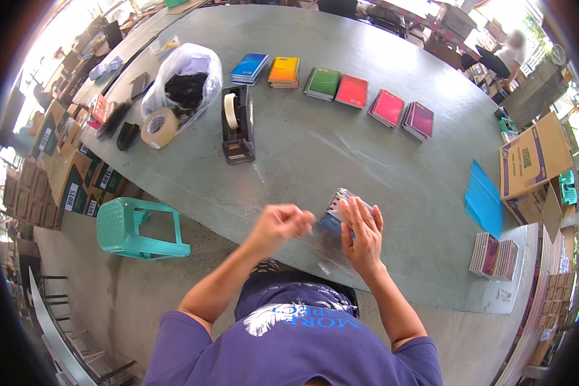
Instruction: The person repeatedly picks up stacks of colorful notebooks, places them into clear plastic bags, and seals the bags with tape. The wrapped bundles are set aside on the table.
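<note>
In front of me on the grey-green table [193,168], a small stack of notebooks [332,221] lies in clear plastic wrap, its loose end reaching the near table edge. My right hand [363,237] rests flat on the stack, fingers stretched out, covering much of it. Just left of the stack, my left hand [282,225] is raised with its fingers pinched together. Something small and clear may be at its fingertips; I cannot make it out. Beyond my left hand stands a black tape dispenser [240,138] with a roll of tape on it.
Small notebook piles in blue [249,68], yellow [284,71], green [323,83], red [352,91] and purple [419,119] line the far side. Left are a plastic bag [206,59] and tape roll [159,128]; right, a carton [535,156] and notebook stacks [493,257]. A stool [119,225] stands below.
</note>
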`<control>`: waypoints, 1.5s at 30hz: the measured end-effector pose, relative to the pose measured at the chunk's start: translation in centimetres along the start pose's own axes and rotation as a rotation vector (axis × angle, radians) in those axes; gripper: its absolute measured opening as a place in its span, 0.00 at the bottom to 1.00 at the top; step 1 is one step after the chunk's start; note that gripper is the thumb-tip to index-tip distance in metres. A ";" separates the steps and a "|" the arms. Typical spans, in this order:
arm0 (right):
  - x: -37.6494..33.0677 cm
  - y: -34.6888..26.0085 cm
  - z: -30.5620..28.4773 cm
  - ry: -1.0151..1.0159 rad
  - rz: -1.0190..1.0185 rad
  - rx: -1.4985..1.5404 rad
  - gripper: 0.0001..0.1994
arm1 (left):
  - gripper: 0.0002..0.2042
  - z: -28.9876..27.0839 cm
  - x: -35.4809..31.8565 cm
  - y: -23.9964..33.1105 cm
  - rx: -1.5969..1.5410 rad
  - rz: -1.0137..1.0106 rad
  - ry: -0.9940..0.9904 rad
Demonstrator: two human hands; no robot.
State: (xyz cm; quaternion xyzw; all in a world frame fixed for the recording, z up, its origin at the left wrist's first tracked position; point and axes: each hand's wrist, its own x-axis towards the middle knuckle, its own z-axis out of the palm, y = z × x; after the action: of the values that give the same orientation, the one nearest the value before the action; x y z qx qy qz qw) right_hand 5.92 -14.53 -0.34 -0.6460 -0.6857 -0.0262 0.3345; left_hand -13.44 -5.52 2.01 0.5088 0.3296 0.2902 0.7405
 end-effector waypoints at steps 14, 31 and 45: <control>0.6 -0.6 -2.1 -0.188 0.005 0.108 0.30 | 0.20 3.9 2.7 -6.6 0.751 0.249 0.240; -2.7 8.2 -9.1 0.023 0.739 0.778 0.13 | 0.35 9.8 8.2 1.2 0.984 0.541 -0.777; -28.0 4.7 -20.1 1.207 1.438 0.141 0.16 | 0.27 48.9 13.5 -9.5 1.058 1.376 -0.835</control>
State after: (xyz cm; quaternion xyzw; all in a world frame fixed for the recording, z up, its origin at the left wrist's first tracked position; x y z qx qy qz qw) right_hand 17.11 -47.52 -0.42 -0.7698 0.1671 -0.1022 0.6075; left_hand 34.04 -25.64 3.35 0.9210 -0.2429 0.2704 0.1403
